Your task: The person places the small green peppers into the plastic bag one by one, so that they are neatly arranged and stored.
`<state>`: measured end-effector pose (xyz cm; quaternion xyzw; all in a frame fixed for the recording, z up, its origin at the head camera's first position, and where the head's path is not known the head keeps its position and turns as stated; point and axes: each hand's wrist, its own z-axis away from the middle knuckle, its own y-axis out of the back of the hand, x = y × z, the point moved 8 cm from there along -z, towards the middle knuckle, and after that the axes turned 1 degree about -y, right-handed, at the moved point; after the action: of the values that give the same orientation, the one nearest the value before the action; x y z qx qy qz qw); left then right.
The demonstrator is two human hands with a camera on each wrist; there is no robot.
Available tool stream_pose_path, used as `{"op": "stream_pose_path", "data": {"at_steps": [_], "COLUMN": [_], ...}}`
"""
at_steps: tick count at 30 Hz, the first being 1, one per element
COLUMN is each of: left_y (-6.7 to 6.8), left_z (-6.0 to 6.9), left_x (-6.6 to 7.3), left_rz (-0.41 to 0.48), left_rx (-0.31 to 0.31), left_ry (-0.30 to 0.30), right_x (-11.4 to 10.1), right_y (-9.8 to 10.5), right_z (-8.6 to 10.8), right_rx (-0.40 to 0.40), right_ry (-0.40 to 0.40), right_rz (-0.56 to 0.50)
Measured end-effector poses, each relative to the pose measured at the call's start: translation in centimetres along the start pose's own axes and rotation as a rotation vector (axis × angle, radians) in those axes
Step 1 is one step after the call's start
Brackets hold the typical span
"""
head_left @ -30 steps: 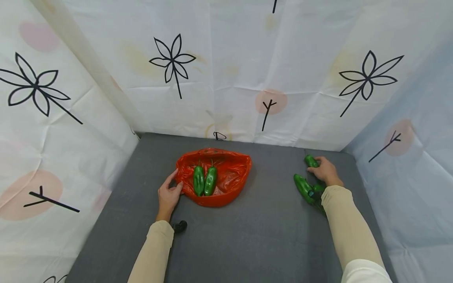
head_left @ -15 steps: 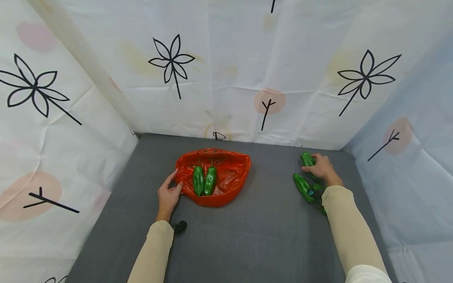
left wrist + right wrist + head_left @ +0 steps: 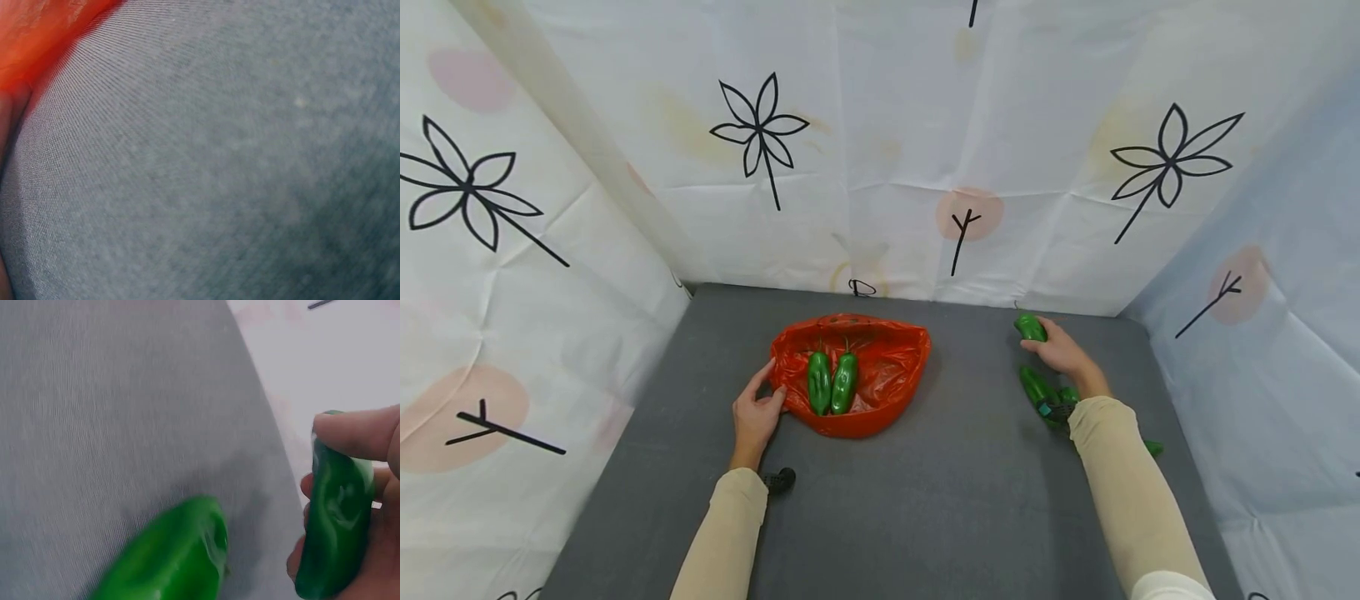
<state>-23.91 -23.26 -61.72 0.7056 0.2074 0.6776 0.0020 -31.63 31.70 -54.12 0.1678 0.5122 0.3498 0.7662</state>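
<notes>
A red plastic bag lies with its mouth spread wide, and two long green peppers rest side by side inside it. My left hand holds the bag's left rim between thumb and fingers; in the left wrist view only a corner of the bag and a bit of finger show. At the right, my right hand grips a green pepper with thumb on one side and fingers curled round the other. Below that hand lies another green pepper, partly covered by the wrist strap.
More green peppers show around the right forearm, mostly hidden by it. The grey table meets white patterned cloth walls at the back and both sides. A black wrist camera sticks out beside the left wrist.
My right hand has lifted the green pepper off and carried it leftward and slightly back, uncovering more of the peppers by the forearm. The left hand and bag have stayed put.
</notes>
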Motion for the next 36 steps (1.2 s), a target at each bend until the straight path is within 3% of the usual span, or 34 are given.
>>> {"op": "stream_pose_path", "data": {"at_steps": [4, 11, 15, 23, 36], "left_y": [0.0, 0.3, 0.4, 0.3, 0.4], "left_z": [0.1, 0.9, 1.1, 1.2, 1.2], "left_x": [0.4, 3.4, 4.3, 4.2, 4.5], "left_rz": [0.003, -0.023, -0.033, -0.027, -0.026], "left_rx": [-0.012, -0.022, -0.025, -0.031, -0.027], "left_ry": [0.021, 0.011, 0.001, -0.004, -0.031], "right_x": [-0.8, -1.9, -2.3, -3.5, -5.6], "right_y": [-0.9, -2.2, -2.7, -3.8, -4.9], "right_z": [0.3, 0.7, 0.8, 1.2, 2.2], "right_rx": [-0.017, 0.002, 0.014, -0.024, 0.056], "right_ry": [-0.017, 0.003, 0.02, 0.044, 0.119], "right_rz": [-0.066, -0.126, -0.155, -0.146, -0.219]}}
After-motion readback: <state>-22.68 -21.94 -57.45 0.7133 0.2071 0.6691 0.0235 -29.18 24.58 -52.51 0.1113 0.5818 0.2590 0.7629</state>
